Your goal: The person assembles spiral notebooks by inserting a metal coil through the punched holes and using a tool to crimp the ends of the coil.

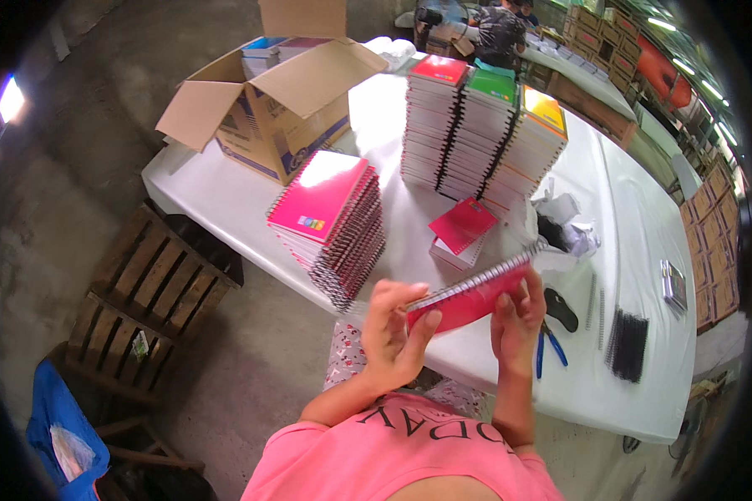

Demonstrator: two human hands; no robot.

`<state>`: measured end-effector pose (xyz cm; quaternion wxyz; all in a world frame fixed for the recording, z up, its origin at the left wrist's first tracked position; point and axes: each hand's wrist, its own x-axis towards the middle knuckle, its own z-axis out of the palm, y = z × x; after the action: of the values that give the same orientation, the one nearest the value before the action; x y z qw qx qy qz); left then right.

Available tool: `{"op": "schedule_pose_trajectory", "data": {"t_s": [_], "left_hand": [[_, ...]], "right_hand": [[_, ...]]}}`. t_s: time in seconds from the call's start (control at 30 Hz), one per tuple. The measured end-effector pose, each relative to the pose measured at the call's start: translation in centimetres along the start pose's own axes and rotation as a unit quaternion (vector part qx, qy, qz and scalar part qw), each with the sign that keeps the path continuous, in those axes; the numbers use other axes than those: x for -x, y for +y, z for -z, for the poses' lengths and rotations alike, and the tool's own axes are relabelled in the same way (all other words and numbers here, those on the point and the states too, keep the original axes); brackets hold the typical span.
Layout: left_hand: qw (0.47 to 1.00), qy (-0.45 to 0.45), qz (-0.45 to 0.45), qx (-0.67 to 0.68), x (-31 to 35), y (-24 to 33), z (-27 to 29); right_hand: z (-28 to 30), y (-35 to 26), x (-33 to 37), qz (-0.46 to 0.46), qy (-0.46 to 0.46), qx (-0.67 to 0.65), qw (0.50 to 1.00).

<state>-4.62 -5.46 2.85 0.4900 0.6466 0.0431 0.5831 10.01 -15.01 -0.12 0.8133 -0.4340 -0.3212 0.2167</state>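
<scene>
My left hand [393,336] and right hand [519,324], half closed, pinch the red notebook [466,304] at twelve o'clock from me. It looks light and bendy, best held by both ends.

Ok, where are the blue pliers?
In the head view, on the white table, the pliers lie just right of the right hand, beside a black object.
</scene>
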Motion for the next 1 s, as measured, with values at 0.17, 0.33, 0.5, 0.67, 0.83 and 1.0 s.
{"op": "schedule_pose_trajectory", "data": {"t_s": [0.17,0.33,0.5,0.67,0.83,1.0], "left_hand": [[0.945,0.223,-0.139,-0.195,-4.3,1.5,7.3],[0.956,0.184,0.102,-0.204,-7.1,-4.2,12.6],[0.971,0.165,0.147,-0.089,-8.0,-4.8,11.7],[0.972,0.149,0.159,-0.091,-8.3,-5.1,12.5],[0.968,0.169,0.186,0.005,-7.2,-6.3,14.4],[0.980,0.151,0.125,-0.040,-7.5,-5.7,12.4]], "right_hand": [[-9.6,-2.7,-8.4,0.010,-0.093,-0.135,0.986],[-15.9,-1.9,-16.5,-0.037,-0.042,-0.253,0.966],[-14.3,-0.8,-25.3,0.025,-0.264,-0.197,0.944],[-19.7,0.2,-22.7,0.522,-0.418,0.388,0.635],[-22.7,2.0,-16.8,0.269,-0.537,0.386,0.700],[-16.3,4.2,-17.1,0.115,-0.283,0.201,0.931]]}}
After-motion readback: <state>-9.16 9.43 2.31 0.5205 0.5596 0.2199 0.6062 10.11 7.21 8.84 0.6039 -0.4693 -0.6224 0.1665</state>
